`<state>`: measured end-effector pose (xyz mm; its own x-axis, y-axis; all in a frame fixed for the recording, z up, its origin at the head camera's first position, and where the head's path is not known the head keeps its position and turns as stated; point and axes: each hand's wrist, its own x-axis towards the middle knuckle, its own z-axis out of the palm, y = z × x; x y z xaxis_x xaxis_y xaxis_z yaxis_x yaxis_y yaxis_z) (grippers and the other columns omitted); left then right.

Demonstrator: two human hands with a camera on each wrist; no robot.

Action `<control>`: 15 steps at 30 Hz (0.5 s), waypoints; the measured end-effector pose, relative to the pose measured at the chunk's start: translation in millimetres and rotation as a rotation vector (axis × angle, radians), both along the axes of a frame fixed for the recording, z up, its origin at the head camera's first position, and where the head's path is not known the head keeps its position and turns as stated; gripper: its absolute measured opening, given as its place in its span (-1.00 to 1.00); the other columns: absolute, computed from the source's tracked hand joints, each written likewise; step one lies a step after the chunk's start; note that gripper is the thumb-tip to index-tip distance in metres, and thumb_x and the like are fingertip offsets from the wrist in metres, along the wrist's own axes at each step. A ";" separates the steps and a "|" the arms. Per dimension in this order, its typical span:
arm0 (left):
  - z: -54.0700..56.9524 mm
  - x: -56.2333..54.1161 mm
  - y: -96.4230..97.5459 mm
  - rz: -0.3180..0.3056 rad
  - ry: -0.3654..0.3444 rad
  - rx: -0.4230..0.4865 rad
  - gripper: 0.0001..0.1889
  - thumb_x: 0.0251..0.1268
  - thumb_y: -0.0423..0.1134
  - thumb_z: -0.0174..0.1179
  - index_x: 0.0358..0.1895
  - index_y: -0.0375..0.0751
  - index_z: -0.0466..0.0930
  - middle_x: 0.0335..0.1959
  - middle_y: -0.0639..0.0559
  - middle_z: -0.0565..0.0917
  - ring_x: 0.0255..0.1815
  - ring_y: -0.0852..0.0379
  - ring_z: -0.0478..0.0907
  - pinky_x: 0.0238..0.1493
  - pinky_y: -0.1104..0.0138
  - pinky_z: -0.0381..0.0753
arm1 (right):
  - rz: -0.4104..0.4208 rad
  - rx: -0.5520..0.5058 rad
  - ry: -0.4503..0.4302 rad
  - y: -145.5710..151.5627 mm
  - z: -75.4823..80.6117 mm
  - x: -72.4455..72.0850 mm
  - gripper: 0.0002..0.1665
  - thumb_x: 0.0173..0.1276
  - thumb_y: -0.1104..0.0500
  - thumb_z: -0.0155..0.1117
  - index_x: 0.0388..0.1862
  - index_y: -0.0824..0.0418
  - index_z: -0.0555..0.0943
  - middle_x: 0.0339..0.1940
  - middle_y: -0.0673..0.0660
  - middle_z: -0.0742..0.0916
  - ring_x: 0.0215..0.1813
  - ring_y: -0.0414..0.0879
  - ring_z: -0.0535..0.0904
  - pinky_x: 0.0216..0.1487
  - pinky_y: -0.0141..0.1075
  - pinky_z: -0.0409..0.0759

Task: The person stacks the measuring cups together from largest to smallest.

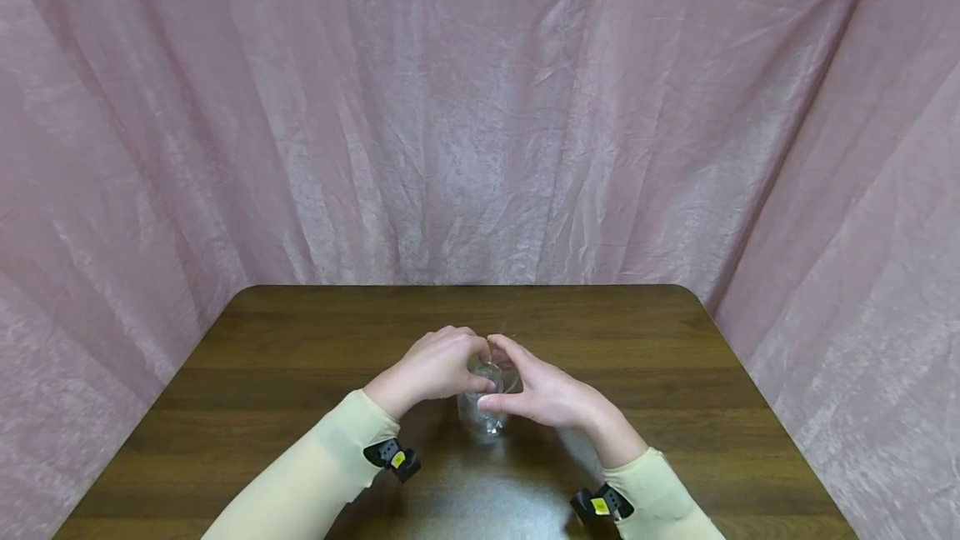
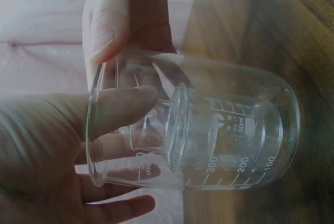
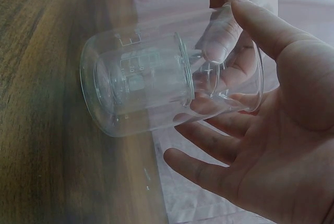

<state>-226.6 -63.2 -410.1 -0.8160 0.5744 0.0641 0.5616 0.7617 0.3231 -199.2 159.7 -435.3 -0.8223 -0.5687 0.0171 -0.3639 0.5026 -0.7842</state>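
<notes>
A large clear glass beaker with white graduations stands upright on the wooden table. Inside it sits a medium beaker, its rim well below the large one's. A smaller glass vessel stands in the medium beaker's mouth, its lower part blurred by overlapping glass. My left hand reaches down through the large beaker's mouth, thumb and fingers pinching the smaller vessel. My right hand curves round the large beaker's upper part, thumb at the rim on the near side, fingers behind the far wall.
The brown wooden table has rounded far corners. Pink curtains hang behind it and along both sides. Each wrist wears a small black camera over a pale yellow sleeve.
</notes>
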 end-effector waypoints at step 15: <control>5.5 -2.1 6.1 -0.008 -0.034 -0.050 -0.67 0.23 0.05 0.67 -0.05 0.00 0.89 -0.08 0.13 0.84 -0.07 0.07 0.71 -0.07 0.09 0.72 | 0.001 -0.015 -0.009 0.6 -0.7 -0.6 0.15 0.51 -0.21 0.53 0.80 0.18 0.15 0.51 0.15 0.60 0.56 0.08 0.49 0.54 0.15 0.43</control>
<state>-228.7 -57.1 -404.6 -0.8127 0.5827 0.0069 0.5569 0.7730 0.3039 -199.8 160.2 -435.9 -0.8220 -0.5692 0.0183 -0.3575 0.4907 -0.7946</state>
